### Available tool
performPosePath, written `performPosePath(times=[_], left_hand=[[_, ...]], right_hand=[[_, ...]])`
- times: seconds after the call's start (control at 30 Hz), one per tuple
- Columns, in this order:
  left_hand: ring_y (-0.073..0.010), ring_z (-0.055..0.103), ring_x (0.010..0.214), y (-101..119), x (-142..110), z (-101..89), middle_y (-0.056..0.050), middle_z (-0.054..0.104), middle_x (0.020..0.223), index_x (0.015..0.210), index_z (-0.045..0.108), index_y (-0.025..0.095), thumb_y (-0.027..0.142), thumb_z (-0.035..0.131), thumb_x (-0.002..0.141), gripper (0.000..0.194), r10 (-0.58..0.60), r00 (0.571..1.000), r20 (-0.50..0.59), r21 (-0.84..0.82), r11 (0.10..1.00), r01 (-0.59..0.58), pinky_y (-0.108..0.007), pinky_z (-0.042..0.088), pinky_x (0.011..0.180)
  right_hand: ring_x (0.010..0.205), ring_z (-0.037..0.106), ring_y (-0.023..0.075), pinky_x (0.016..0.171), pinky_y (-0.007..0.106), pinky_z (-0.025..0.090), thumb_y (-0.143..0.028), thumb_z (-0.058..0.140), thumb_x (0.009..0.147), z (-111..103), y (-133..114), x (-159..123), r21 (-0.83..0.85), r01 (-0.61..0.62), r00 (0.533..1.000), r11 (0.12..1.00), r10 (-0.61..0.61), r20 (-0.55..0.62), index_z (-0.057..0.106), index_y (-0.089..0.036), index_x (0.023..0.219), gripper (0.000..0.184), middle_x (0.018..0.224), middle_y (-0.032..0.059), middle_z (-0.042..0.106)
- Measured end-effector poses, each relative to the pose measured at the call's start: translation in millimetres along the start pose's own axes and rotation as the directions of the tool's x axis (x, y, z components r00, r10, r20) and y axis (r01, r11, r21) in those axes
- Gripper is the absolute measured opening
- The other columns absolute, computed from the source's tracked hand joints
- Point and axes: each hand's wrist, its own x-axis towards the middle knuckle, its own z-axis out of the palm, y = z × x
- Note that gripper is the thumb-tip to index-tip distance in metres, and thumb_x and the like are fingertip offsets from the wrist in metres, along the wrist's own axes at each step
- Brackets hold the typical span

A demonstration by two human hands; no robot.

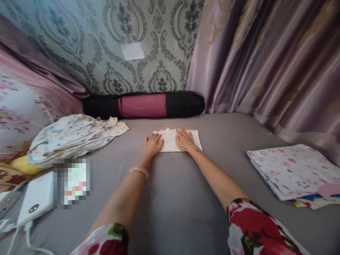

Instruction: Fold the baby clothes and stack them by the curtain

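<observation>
A small folded white cloth point(169, 141) with a faint print lies flat on the grey sheet point(175, 198). My left hand point(153, 144) rests on its left edge with the fingers stretched out. On the right half of the cloth lies my right hand point(185, 140), palm down and fingers spread. Neither hand grips anything; both press flat from above. What garment the folded cloth is, I cannot tell.
A crumpled printed cloth point(71, 136) lies left, near a white power bank point(37, 198) with cables. Folded patterned fabrics point(294, 170) are stacked at right. A black and pink rolled bag point(143, 105) lies along the wall; curtains point(239, 53) hang at right.
</observation>
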Motion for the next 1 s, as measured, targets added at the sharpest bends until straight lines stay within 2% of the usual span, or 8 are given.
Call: performPosePath(times=[0.1,0.37,0.6,0.77,0.9,1.0], left_hand=[[-0.0222,0.032,0.141,-3,1,2.7,-0.003,0.045,0.148,0.135,0.051,0.029,0.046,0.036,0.095,0.047,0.006,1.0,-0.006,-0.003,1.0,-0.006,-0.049,0.018,0.117],[-0.0225,0.032,0.141,-6,3,7.4,-0.003,0.046,0.148,0.135,0.052,0.028,0.046,0.036,0.095,0.047,0.011,1.0,-0.026,0.0,1.0,-0.011,-0.048,0.019,0.116],[-0.0212,0.031,0.141,-5,2,5.5,-0.003,0.045,0.148,0.136,0.05,0.028,0.047,0.034,0.095,0.048,0.016,1.0,-0.013,0.008,1.0,-0.016,-0.048,0.019,0.117],[-0.0209,0.029,0.143,-2,1,1.5,-0.004,0.04,0.151,0.139,0.047,0.028,0.047,0.029,0.096,0.051,-0.002,1.0,0.028,0.045,0.999,0.0,-0.048,0.018,0.117],[-0.0221,0.023,0.145,-1,3,1.8,-0.005,0.028,0.157,0.146,0.037,0.025,0.049,0.023,0.096,0.057,-0.017,0.994,0.105,0.092,0.996,0.007,-0.05,0.016,0.117],[-0.0235,0.02,0.146,0,4,3.5,-0.007,0.026,0.157,0.148,0.034,0.022,0.048,0.022,0.096,0.059,-0.027,0.991,0.131,0.109,0.994,0.013,-0.051,0.015,0.117]], right_hand=[[0.144,0.02,0.0258,0.117,0.051,0.011,-0.033,0.021,0.099,-3,10,-4,-0.031,-0.021,0.999,0.999,0.02,-0.043,0.032,-0.012,0.149,0.056,0.156,0.0118,0.027],[0.144,0.022,0.0266,0.116,0.051,0.014,-0.034,0.024,0.098,10,20,-7,-0.043,-0.038,0.999,0.998,0.036,-0.037,0.032,-0.013,0.149,0.056,0.157,0.0115,0.026],[0.145,0.02,0.0256,0.117,0.049,0.013,-0.035,0.019,0.099,-3,28,-6,0.0,-0.04,0.999,0.999,0.04,0.018,0.03,-0.012,0.15,0.057,0.157,0.0122,0.025],[0.145,0.019,0.0268,0.117,0.048,0.012,-0.034,0.021,0.098,-7,41,-13,-0.068,-0.059,0.994,0.996,0.053,-0.093,0.035,-0.008,0.147,0.057,0.156,0.0148,0.027],[0.144,0.021,0.0272,0.116,0.046,0.017,-0.033,0.022,0.098,1,48,-16,-0.088,-0.073,0.995,0.993,0.067,-0.068,0.033,-0.004,0.147,0.058,0.154,0.0153,0.031],[0.144,0.022,0.0281,0.115,0.048,0.018,-0.034,0.022,0.098,5,49,-15,-0.092,-0.066,0.996,0.994,0.06,-0.06,0.033,-0.004,0.147,0.058,0.154,0.0156,0.03]])
